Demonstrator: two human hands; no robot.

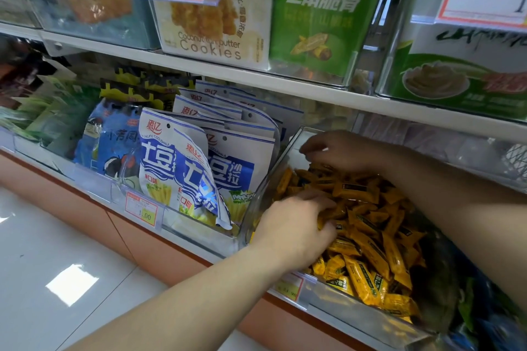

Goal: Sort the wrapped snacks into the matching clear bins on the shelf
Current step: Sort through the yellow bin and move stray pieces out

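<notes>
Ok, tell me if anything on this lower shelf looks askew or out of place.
The front blue-and-white bag leans sideways, its curled bottom corner poking over the front wall of its clear bin. The yellow snacks sit inside their own bin; nothing spilled.

Glossy yellow foil-like wrappers (368,239) fill a clear smooth plastic bin (288,148) above shiny floor tiles (57,265).

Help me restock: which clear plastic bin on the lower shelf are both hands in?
The clear plastic bin heaped with small orange-yellow wrapped snacks, right of the one holding blue-and-white pouches.
</notes>
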